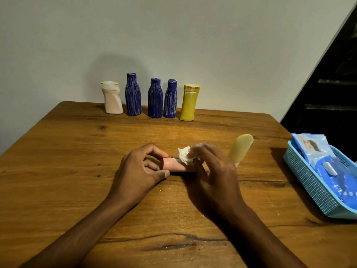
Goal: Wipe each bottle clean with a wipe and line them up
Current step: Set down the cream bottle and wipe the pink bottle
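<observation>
A small pink bottle (173, 165) lies on its side at the middle of the wooden table (77, 151). My left hand (139, 171) grips its left end between thumb and fingers. My right hand (210, 169) pinches a crumpled white wipe (185, 154) and presses it on top of the bottle; the bottle's right end is hidden under that hand. At the table's far edge stand a white bottle (112, 99), three blue bottles (133, 94) (155, 98) (170, 99) and a yellow bottle (189, 102) in a row. A pale yellow tube (241, 147) stands cap down right of my hands.
A light blue plastic basket (313, 188) sits at the table's right edge and holds blue packs of wipes (316, 149). A plain wall rises behind the row of bottles. A dark staircase fills the right background.
</observation>
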